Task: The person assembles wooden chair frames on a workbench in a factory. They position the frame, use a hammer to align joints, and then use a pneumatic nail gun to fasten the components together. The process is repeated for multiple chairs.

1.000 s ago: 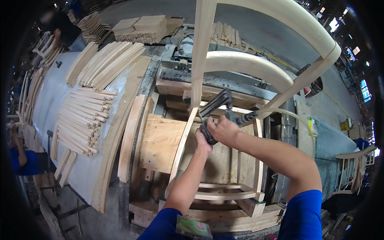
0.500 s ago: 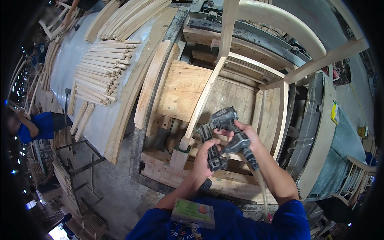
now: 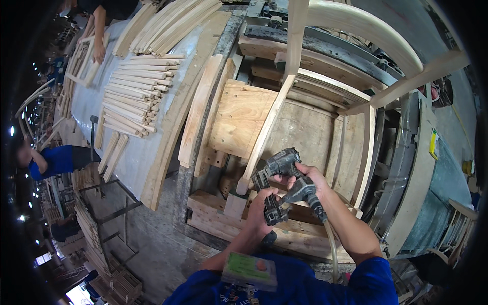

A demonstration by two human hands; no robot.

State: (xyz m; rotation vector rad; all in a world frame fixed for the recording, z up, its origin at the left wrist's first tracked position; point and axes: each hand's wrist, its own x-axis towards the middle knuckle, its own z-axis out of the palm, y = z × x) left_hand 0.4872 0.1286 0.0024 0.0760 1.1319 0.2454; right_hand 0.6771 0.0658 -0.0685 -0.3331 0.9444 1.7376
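A dark, worn pneumatic nail gun (image 3: 283, 161) is held between my two hands, above the near end of a wooden chair frame (image 3: 367, 152). My right hand (image 3: 311, 178) wraps round its handle. My left hand (image 3: 263, 207) grips the long magazine, thumb laid along it. From the handle's end a pale air hose (image 3: 331, 244) runs down past my right forearm. The chair frame lies in a timber-and-metal clamping bench (image 3: 223, 203), its curved back rail (image 3: 366, 25) rising at the far right.
Left of the bench, a plastic-covered table (image 3: 133, 168) carries stacked wooden spindles (image 3: 134, 96) and curved slats (image 3: 175, 25). A co-worker's hand (image 3: 99, 53) is on a wooden frame at the far left; another person in blue (image 3: 56, 161) stands below. A glass-like panel (image 3: 432, 218) is at right.
My view has shifted slightly, so the bench and nail gun sit a little lower and to the right. Both hands keep their hold. The co-worker's arm at the far left shows more.
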